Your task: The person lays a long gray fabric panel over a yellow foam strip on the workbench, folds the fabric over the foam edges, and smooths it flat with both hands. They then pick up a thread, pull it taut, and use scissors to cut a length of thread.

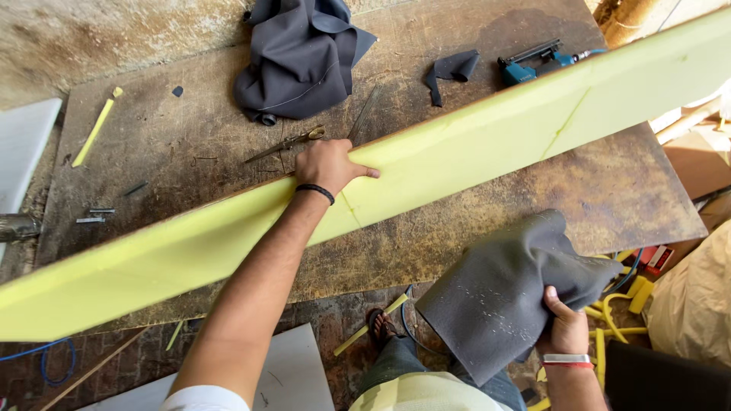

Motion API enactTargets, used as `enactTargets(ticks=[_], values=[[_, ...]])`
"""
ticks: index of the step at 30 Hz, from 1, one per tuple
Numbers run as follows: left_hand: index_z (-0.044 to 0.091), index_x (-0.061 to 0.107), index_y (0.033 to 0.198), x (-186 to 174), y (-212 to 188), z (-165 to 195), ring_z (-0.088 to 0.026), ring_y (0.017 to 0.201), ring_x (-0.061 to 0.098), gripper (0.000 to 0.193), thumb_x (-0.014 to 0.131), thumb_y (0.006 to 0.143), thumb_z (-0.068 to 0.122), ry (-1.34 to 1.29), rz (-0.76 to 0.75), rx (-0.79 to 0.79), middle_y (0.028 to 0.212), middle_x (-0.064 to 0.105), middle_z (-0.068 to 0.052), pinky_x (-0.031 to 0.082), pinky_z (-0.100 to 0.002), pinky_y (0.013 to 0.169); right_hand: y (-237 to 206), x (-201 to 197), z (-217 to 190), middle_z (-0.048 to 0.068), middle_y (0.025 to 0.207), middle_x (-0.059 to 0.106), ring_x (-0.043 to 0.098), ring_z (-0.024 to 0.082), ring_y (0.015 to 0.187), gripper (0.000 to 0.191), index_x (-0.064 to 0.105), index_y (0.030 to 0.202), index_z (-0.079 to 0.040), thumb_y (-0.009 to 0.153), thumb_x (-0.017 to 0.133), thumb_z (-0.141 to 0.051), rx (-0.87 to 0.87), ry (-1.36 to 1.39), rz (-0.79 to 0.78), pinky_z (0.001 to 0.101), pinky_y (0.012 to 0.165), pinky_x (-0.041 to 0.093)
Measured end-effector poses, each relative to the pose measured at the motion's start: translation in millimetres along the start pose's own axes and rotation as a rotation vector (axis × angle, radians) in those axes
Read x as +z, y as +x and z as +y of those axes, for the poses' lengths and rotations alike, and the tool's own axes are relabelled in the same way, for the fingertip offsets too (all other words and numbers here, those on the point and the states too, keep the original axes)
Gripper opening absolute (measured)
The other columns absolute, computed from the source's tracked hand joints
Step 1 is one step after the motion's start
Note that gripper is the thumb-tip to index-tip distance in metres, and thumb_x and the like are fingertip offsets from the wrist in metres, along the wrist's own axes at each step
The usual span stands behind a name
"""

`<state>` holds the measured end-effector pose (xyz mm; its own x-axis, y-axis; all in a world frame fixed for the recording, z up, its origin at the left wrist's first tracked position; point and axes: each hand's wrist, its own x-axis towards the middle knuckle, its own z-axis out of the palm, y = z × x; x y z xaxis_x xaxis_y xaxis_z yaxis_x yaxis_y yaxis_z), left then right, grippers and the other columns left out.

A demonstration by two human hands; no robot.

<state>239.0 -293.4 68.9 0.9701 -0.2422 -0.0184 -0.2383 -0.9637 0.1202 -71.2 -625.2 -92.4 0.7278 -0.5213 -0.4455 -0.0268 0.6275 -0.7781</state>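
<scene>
Foam panel (457, 156) ends cut off both sides; left fingers behind top edge.

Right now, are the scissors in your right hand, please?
No, the scissors lie on the table; the right hand grips grey cloth.
</scene>
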Motion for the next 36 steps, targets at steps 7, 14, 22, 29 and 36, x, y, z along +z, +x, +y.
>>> enactTargets(ticks=[7, 14, 22, 29, 36], values=[[0.012, 0.068, 0.065, -64.2, -81.1, 36.5, -0.028, 0.063, 0.068, 0.068, 0.092, 0.05, 0.073, -0.15, 0.182, -0.076, 0.07, 0.07, -0.009, 0.052, -0.044, 0.06, 12.8, 27.3, 25.0, 0.012, 0.12, 0.069, 0.067, 0.028, 0.103, 0.041, 0.06, 0.131, 0.001, 0.09, 0.064, 0.005, 0.085, -0.115, -0.14, 0.0413, 0.093, 0.056], [0.009, 0.07, 0.071, -82.1, -138.2, 88.6, -0.016, 0.057, 0.066, 0.059, 0.098, 0.058, 0.059, -0.499, 0.445, -0.187, 0.066, 0.07, -0.002, 0.052, -0.035, 0.054, 43.0, 11.2, -22.9, 0.013, 0.119, 0.071, 0.069, 0.026, 0.101, 0.038, 0.062, 0.129, 0.001, 0.091, 0.063, 0.003, 0.057, -0.149, -0.423, 0.0383, 0.094, 0.056], [0.008, 0.076, 0.089, -53.2, -176.8, 112.6, -0.017, 0.092, 0.078, 0.054, 0.093, 0.062, 0.052, -1.253, 0.767, -0.257, 0.09, 0.08, -0.007, 0.066, -0.037, 0.085, 55.8, -72.5, -141.6, 0.014, 0.13, 0.066, 0.068, 0.026, 0.119, 0.035, 0.056, 0.137, 0.003, 0.102, 0.056, 0.0, -0.313, 0.138, -0.386, 0.0433, 0.112, 0.054], [0.001, 0.053, 0.136, 0.2, -197.6, 123.0, -0.035, 0.136, 0.055, 0.099, 0.084, 0.064, 0.06, -1.715, 0.845, -0.445, 0.142, 0.057, -0.024, 0.057, -0.05, 0.104, 25.0, -115.2, -225.6, 0.021, 0.143, 0.063, 0.064, 0.032, 0.132, 0.04, 0.052, 0.148, 0.01, 0.113, 0.061, -0.008, -0.432, 0.256, -0.533, 0.0448, 0.125, 0.049], [0.006, 0.042, 0.151, 46.4, -202.8, 134.3, -0.039, 0.142, 0.049, 0.087, 0.051, 0.089, 0.066, -2.112, 0.916, -0.504, 0.153, 0.048, -0.024, 0.044, -0.055, 0.114, -4.9, -80.2, -234.3, 0.019, 0.141, 0.063, 0.063, 0.029, 0.128, 0.051, 0.05, 0.145, 0.008, 0.1, 0.07, -0.002, -0.526, 0.057, -0.723, 0.0428, 0.123, 0.047]])
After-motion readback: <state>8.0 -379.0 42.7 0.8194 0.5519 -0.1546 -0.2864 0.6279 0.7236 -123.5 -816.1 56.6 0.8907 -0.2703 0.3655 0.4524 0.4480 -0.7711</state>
